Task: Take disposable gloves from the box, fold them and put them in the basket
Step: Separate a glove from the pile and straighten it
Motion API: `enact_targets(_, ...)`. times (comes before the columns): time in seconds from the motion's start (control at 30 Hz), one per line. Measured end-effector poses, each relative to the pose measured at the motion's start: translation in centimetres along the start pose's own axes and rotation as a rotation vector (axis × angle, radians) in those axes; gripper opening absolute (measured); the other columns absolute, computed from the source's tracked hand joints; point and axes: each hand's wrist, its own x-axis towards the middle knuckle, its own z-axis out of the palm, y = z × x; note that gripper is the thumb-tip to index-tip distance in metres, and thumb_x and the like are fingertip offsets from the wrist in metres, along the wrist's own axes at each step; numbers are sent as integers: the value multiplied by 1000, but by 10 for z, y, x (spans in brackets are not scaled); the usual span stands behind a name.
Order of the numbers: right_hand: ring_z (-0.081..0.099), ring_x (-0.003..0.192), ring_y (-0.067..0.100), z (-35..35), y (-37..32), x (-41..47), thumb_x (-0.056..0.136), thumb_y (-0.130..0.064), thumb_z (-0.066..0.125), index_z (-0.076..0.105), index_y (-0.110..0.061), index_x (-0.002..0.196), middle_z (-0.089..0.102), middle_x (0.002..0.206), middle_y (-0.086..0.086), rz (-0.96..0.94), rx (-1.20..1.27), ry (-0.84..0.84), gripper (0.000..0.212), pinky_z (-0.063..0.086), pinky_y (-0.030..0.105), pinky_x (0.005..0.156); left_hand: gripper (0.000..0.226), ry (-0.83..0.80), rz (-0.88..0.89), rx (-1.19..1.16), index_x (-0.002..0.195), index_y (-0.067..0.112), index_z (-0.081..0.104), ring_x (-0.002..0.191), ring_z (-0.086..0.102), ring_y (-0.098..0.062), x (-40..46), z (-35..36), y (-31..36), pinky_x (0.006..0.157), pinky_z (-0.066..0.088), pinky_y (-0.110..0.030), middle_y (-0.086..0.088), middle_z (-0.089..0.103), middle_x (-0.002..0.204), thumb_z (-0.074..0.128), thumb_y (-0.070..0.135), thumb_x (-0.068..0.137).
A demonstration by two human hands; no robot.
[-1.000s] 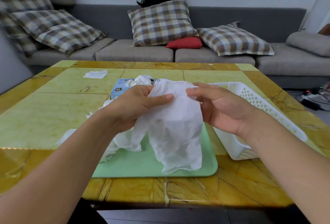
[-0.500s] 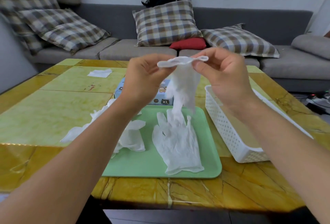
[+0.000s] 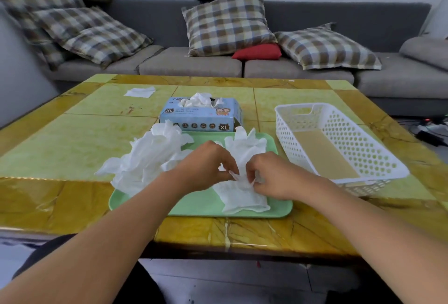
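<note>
Glove in hand: white glove (image 3: 242,197) flat on green tray (image 3: 201,209), cuff end toward the near rim, fingers pointing at the box.
Left grip: left hand (image 3: 206,168) pinching a raised fold of the glove near its middle.
Right grip: right hand (image 3: 274,175) pinching the same fold from the other side, fingertips nearly touching the left's.
Spare pile: loose gloves (image 3: 150,158) heaped over the tray's left edge and spilling onto the counter (image 3: 72,139).
Box: glove box (image 3: 201,117) just behind the tray, more gloves poking from the slot.
Basket: white basket (image 3: 378,155) right of the tray, nothing folded inside yet.
Stage, as judged: folding barely begun on the first glove.
Risk, slippery film: thin material likely to spring open once both pinches let go, undoing the fold.
Risk, uneven crease: pinches so close together may bunch the middle rather than lay a clean fold.
Risk, stray layers: possibly a second glove underneath, so two could lift together.
Risk, pile: forearm sweep could drag the heap off the counter.
</note>
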Motion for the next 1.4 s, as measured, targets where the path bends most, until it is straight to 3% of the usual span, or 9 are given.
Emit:
enact_targets(0.13,61,87,13,-4,-1,-7,78,-10,65,70,-19,86,68,92,-5,-37,74,129,13,52,33,79,9,44,109,149,87,27,81,77,65,-11,-13,-6,12,66,55,-37,11,73,82,84,23,79)
enact_targets(0.4,57,95,7,-2,1,-15,80,-7,73,75,-20,91,65,104,-7,-78,94,38,17,45,22,87,11,-271,-5,156,96,26,79,73,57,-5,-27,10,25,74,54,-31,8,73,82,77,26,85)
enact_targets(0.57,54,80,-3,-14,4,-21,85,-21,76,79,-26,95,59,93,-14,-40,73,-53,12,43,13,72,11,-297,-80,88,94,29,78,70,60,-3,-24,5,14,71,54,-28,12,71,83,78,35,84)
enact_targets(0.8,57,83,2,-4,3,-26,81,-36,81,73,-24,103,63,101,-12,-3,58,-155,26,47,19,72,36,-402,-132,115,99,30,73,86,60,-6,-23,3,17,79,52,-30,10,69,94,74,60,79)
enact_targets(0.97,56,82,8,3,-1,-19,84,-20,69,66,-24,86,59,92,-11,-76,-16,-144,6,44,24,73,52,-369,-144,126,98,26,71,81,55,-3,-25,7,20,72,47,-23,11,63,94,71,72,74)
enact_targets(1.1,57,75,9,-25,-11,-17,82,-21,74,66,-23,75,65,86,-3,-28,415,-33,10,46,24,72,34,-103,-43,105,82,27,63,76,52,-10,-19,2,25,66,42,-31,8,52,85,80,53,69)
enact_targets(1.2,53,66,10,-67,-24,-17,78,-17,62,61,-9,73,55,70,1,21,1078,156,9,47,20,65,13,313,-136,-484,78,13,66,72,62,-15,-3,-35,42,65,49,-29,0,66,81,73,23,74)
enact_targets(1.27,54,61,10,-90,-31,-15,88,-12,53,54,-12,78,52,69,-2,48,1383,177,10,48,22,61,8,382,-197,-813,81,10,66,74,64,-17,11,-67,57,65,51,-26,-5,70,83,71,14,77)
enact_targets(1.4,54,63,15,-103,-32,-10,94,-32,53,60,-14,95,57,70,-2,137,1601,111,19,49,26,57,19,338,-477,-1054,98,8,69,84,66,-27,32,-87,63,78,50,-37,-16,74,96,68,19,83)
